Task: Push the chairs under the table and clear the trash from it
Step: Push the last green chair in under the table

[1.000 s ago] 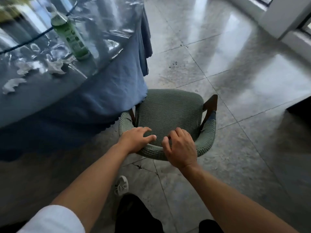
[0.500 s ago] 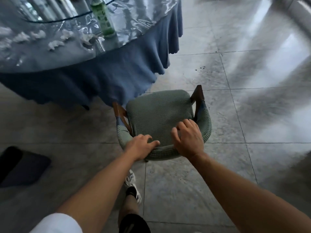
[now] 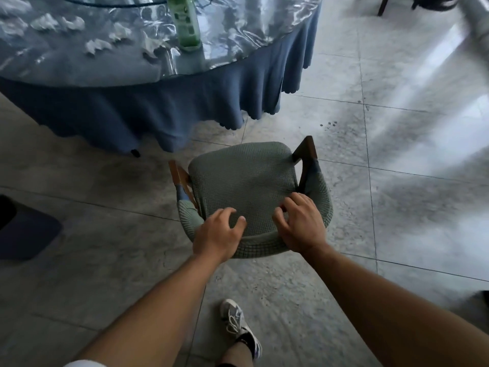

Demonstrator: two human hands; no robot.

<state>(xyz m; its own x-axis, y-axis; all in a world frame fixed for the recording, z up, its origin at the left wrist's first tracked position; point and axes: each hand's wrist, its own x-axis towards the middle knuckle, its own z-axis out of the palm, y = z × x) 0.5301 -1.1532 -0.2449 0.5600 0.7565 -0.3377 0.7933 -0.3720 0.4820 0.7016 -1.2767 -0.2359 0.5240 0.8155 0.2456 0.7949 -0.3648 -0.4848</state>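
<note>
A green fabric-covered chair with wooden arms stands on the tiled floor, its seat facing the round table, a short gap away from the blue tablecloth. My left hand grips the top of the curved backrest on the left. My right hand grips the same backrest on the right, fingers curled over the seat side. On the table's shiny plastic cover lie several crumpled white tissues and a green bottle standing upright near the edge.
A dark mat or object lies on the floor at the left. Dark chair legs show at the top right. My shoe is on the floor behind the chair. Open tiled floor spreads to the right.
The chair has swung round from beside the table to face it, and the view has turned so the table is straight ahead. Both hands stayed on the backrest.
</note>
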